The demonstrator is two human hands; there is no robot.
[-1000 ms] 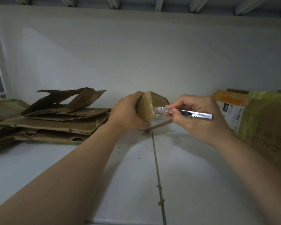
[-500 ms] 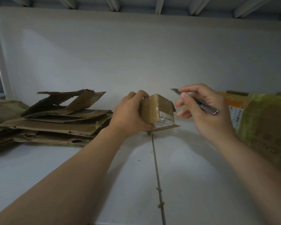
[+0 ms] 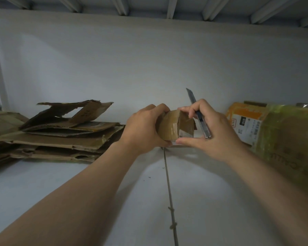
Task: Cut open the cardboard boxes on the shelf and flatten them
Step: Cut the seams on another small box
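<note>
Probably light and tape-slick, the small cardboard box (image 3: pixel 174 127) mid-frame wants edge holds: my left hand (image 3: pixel 144 129) grips it, my right hand (image 3: pixel 210 134) pinches it, clutching the utility knife (image 3: pixel 201 119).

Your one head-worn view faces forward into the white shelf (image 3: pixel 43 185) toward its back wall (image 3: pixel 149 68), close behind your left hand (image 3: pixel 144 128) and right hand (image 3: pixel 212 134).
</note>
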